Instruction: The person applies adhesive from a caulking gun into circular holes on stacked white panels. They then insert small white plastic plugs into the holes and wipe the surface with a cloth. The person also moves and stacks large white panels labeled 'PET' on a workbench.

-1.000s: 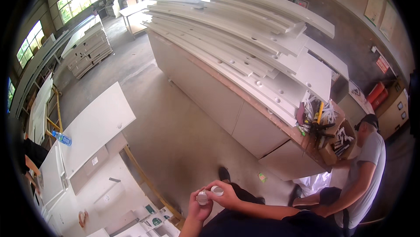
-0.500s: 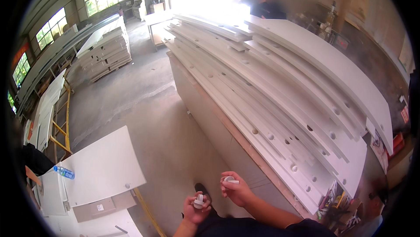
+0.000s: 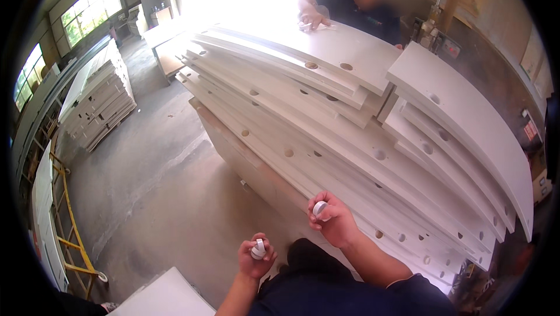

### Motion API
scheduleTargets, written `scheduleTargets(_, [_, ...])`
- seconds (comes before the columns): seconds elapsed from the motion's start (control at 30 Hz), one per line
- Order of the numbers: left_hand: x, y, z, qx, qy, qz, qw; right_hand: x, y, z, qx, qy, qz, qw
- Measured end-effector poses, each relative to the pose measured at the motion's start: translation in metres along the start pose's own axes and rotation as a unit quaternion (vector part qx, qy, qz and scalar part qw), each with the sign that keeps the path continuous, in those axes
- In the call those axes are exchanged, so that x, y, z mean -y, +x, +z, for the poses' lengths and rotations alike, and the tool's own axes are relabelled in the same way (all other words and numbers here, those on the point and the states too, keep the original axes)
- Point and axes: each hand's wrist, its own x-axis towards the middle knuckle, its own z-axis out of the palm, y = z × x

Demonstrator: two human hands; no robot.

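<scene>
My left hand (image 3: pixel 254 262) is closed around a small white roll (image 3: pixel 258 250) that looks like tape, with a strip across its face. In front of my body and farther right, my right hand (image 3: pixel 339 226) grips another small white roll (image 3: pixel 319 208) between thumb and fingers. That hand hovers at the near-left edge of long white panels (image 3: pixel 350 147), which lie in overlapping layers and have round holes along their edges. Both rolls are partly hidden by my fingers.
Across the panels a co-worker in dark clothes (image 3: pixel 373 9) leans in, one hand on a panel. A yellow-framed trolley (image 3: pixel 73 225) and a stack of boards (image 3: pixel 99 94) stand at the left. Near my left forearm lies a white board (image 3: pixel 166 298).
My view has swung right and closer to the panels. Both hands still hold their rolls; the right one is now nearer the panel edge. The co-worker has bent over the panels.
</scene>
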Motion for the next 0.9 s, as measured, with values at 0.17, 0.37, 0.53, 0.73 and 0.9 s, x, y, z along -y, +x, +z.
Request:
scheduleTargets(0.17, [-0.090,0.081,-0.008,-0.028,0.013,-0.021,0.999,0.044,0.090,0.043,-0.036,-0.004,-0.115,0.993])
scheduleTargets(0.37, [-0.194,0.157,-0.006,-0.081,0.039,-0.057,0.994,0.076,0.162,0.081,-0.062,-0.039,-0.239,0.968])
scheduleTargets(0.53, [-0.257,0.225,0.003,-0.127,0.057,-0.135,0.981,0.097,0.182,0.109,-0.143,-0.066,-0.281,0.947])
scheduleTargets(0.73, [-0.318,0.303,-0.012,-0.142,0.113,-0.335,0.925,0.085,0.204,0.144,-0.244,-0.040,-0.340,0.907])
scheduleTargets(0.9, [-0.386,0.353,-0.010,-0.125,0.165,-0.475,0.855,0.094,0.228,0.185,-0.426,-0.135,-0.462,0.766])
